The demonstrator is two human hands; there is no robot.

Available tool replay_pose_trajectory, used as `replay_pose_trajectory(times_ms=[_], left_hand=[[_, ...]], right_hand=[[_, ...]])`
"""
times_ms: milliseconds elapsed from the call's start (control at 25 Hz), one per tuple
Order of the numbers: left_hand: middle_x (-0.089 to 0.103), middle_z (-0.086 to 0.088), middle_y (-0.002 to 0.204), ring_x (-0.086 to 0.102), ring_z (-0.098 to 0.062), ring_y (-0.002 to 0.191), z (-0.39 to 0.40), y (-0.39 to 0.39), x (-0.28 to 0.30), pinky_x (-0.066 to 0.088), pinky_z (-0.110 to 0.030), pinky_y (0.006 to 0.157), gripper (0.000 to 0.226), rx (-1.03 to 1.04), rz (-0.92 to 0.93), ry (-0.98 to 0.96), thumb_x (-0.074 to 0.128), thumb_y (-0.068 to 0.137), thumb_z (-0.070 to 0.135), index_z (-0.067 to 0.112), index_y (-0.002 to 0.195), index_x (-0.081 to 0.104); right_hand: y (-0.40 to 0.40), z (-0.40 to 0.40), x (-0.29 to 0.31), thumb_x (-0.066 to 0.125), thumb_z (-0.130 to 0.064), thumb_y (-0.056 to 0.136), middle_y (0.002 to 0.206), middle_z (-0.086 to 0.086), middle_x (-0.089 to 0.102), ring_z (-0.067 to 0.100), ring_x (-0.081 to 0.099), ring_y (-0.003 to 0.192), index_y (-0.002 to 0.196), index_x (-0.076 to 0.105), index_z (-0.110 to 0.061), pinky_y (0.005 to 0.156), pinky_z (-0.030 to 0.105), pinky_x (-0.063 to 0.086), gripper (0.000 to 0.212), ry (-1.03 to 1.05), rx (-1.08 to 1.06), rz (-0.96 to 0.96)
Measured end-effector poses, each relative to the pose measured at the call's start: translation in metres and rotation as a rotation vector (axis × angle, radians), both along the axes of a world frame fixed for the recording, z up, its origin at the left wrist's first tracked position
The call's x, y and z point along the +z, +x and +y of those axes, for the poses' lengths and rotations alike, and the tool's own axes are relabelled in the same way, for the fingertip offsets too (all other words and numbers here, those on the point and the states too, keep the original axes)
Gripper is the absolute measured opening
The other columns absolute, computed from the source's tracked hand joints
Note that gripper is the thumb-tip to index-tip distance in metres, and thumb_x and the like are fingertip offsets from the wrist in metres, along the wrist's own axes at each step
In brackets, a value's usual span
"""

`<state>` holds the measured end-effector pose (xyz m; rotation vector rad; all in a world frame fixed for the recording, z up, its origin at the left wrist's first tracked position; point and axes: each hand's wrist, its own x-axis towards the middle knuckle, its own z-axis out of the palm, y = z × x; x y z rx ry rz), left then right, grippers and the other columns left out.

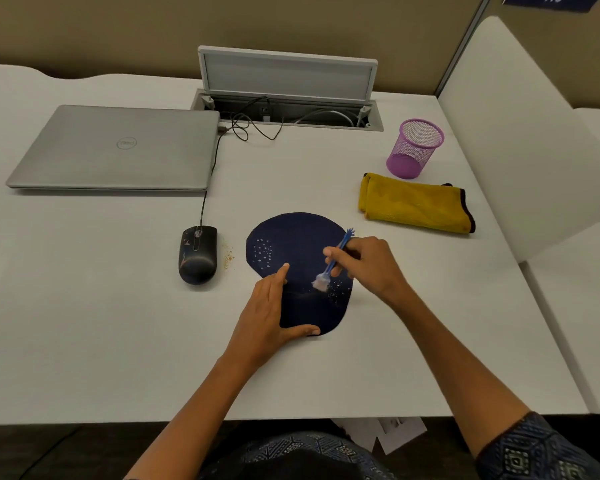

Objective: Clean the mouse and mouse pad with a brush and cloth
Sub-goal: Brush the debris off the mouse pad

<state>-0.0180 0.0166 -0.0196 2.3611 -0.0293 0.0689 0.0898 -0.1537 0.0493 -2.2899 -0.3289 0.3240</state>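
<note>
Dark navy and rounded, the fabric mouse pad [298,258] lies flat on the white desk [326,375], and the left hand [267,313] presses on its near-left edge with fingers straight and thumb spread along the front rim. Over the pad's right half the right hand [368,265] pinches a slim blue brush [333,261] by its handle – pale bristles down, touching the pad beside a scatter of white specks. A black wired mouse [198,254] sits just left of the pad (a few crumbs between them), and a folded yellow cloth [416,206] lies apart at the right, near a purple mesh cup [413,147] – a closed grey laptop [118,147] rests at the far left.
</note>
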Motion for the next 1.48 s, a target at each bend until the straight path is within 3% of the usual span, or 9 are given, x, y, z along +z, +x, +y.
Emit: replay_pose_trajectory(times_ms=[160, 280, 400, 520, 680, 880, 1000, 1200, 1480], left_hand=[[0.041, -0.001, 0.135, 0.037, -0.006, 0.116, -0.001, 0.002, -0.001, 0.028, -0.016, 0.097, 0.111, 0.001, 0.013, 0.014, 0.064, 0.059, 0.069, 0.021, 0.146, 0.013], [0.039, -0.002, 0.139, 0.038, -0.012, 0.122, 0.000, 0.001, -0.001, 0.027, -0.018, 0.099, 0.109, -0.001, 0.013, 0.014, 0.066, 0.061, 0.066, 0.021, 0.145, 0.015], [0.038, 0.000, 0.139, 0.037, -0.010, 0.122, 0.000, 0.001, -0.001, 0.028, -0.018, 0.099, 0.107, -0.006, 0.004, 0.019, 0.065, 0.061, 0.068, 0.021, 0.145, 0.017], [0.038, 0.000, 0.138, 0.037, -0.010, 0.121, 0.000, 0.001, 0.000, 0.029, -0.018, 0.099, 0.107, -0.003, 0.002, 0.007, 0.065, 0.061, 0.068, 0.021, 0.144, 0.018], [0.040, -0.001, 0.137, 0.038, -0.011, 0.121, 0.000, 0.002, -0.001, 0.029, -0.017, 0.099, 0.106, -0.005, -0.005, 0.003, 0.072, 0.061, 0.062, 0.020, 0.144, 0.020], [0.040, 0.000, 0.136, 0.038, -0.011, 0.119, 0.000, 0.002, 0.000, 0.030, -0.018, 0.098, 0.107, -0.010, -0.002, 0.017, 0.070, 0.061, 0.063, 0.020, 0.144, 0.019], [0.039, 0.000, 0.136, 0.038, -0.011, 0.120, 0.000, 0.001, 0.000, 0.030, -0.018, 0.098, 0.107, -0.004, 0.007, 0.016, 0.069, 0.061, 0.064, 0.021, 0.145, 0.018], [0.040, -0.002, 0.136, 0.039, -0.012, 0.121, 0.000, 0.003, 0.002, 0.029, -0.017, 0.097, 0.107, -0.007, 0.014, 0.019, 0.073, 0.061, 0.059, 0.020, 0.144, 0.019], [0.039, -0.002, 0.136, 0.039, -0.012, 0.120, -0.001, 0.003, 0.003, 0.031, -0.020, 0.099, 0.108, -0.006, 0.034, 0.010, 0.072, 0.061, 0.060, 0.020, 0.145, 0.017]], right_hand=[[-0.014, 0.027, -0.019, 0.061, -0.028, 0.088, 0.067, 0.000, 0.070, 0.004, 0.062, 0.062, 0.088, 0.073, -0.012, 0.066, 0.012, 0.046, 0.020, 0.106, -0.069, -0.019], [-0.015, 0.025, -0.026, 0.060, -0.022, 0.089, 0.068, -0.001, 0.068, 0.003, 0.063, 0.062, 0.098, 0.071, -0.012, 0.071, 0.015, 0.049, 0.017, 0.143, -0.079, 0.017], [-0.009, 0.006, -0.027, 0.060, -0.016, 0.089, 0.084, 0.009, 0.073, 0.011, 0.066, 0.067, 0.102, 0.071, -0.008, 0.074, 0.023, 0.055, 0.019, 0.112, -0.197, -0.074], [-0.009, 0.001, -0.021, 0.062, -0.016, 0.088, 0.075, -0.001, 0.070, 0.002, 0.062, 0.057, 0.097, 0.072, -0.012, 0.062, 0.011, 0.052, 0.014, 0.236, -0.290, -0.070], [-0.021, 0.021, -0.022, 0.065, -0.025, 0.086, 0.061, -0.010, 0.065, -0.005, 0.059, 0.054, 0.086, 0.072, -0.016, 0.058, 0.005, 0.045, 0.011, 0.246, -0.086, 0.050], [-0.017, -0.004, -0.024, 0.060, -0.022, 0.089, 0.065, 0.000, 0.067, 0.000, 0.059, 0.055, 0.081, 0.071, -0.014, 0.062, 0.011, 0.044, 0.016, 0.101, -0.080, 0.001], [-0.009, -0.016, -0.014, 0.060, -0.022, 0.089, 0.067, -0.001, 0.067, -0.005, 0.059, 0.057, 0.082, 0.070, -0.017, 0.058, 0.005, 0.043, 0.014, 0.150, -0.107, -0.016], [-0.021, 0.012, -0.015, 0.061, -0.023, 0.089, 0.077, 0.000, 0.071, 0.003, 0.064, 0.067, 0.090, 0.072, -0.014, 0.060, 0.008, 0.047, 0.015, 0.212, 0.110, 0.108], [-0.012, -0.013, -0.019, 0.062, -0.018, 0.087, 0.078, 0.008, 0.073, 0.015, 0.068, 0.072, 0.084, 0.071, -0.007, 0.073, 0.023, 0.054, 0.015, 0.021, -0.209, -0.111]])
